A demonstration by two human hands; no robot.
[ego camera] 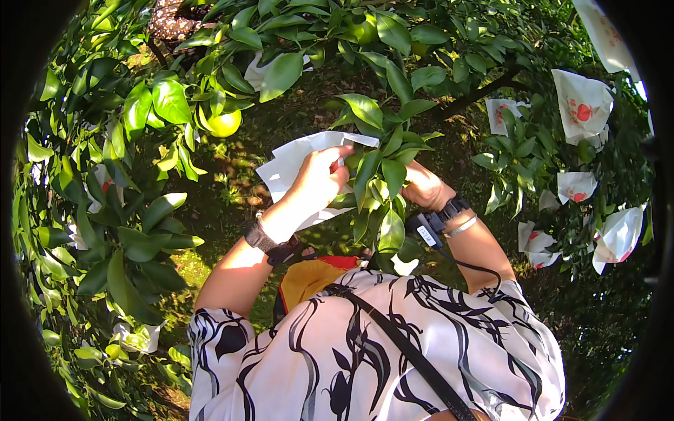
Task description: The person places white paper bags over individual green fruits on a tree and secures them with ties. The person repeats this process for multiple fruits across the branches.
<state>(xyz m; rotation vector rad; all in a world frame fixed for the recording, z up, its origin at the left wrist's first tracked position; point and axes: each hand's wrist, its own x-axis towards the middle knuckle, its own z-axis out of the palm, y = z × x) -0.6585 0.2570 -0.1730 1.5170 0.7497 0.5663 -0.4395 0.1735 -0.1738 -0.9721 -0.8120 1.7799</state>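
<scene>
A white paper fruit bag spreads out just beyond my left hand, whose thumb and forefinger pinch its upper edge. Beside it hangs a leafy citrus branch, its leaves between my two hands. My right hand reaches in behind those leaves; its fingertips are hidden, so what it touches cannot be seen. A fruit inside the leaf cluster is too covered to make out clearly.
Bagged fruit surrounds me, including a printed paper bag at right. A bare green citrus fruit hangs left of the hands. A dark bough crosses behind. Another person's patterned sleeve shows top left. A yellow-and-red pouch hangs at my front.
</scene>
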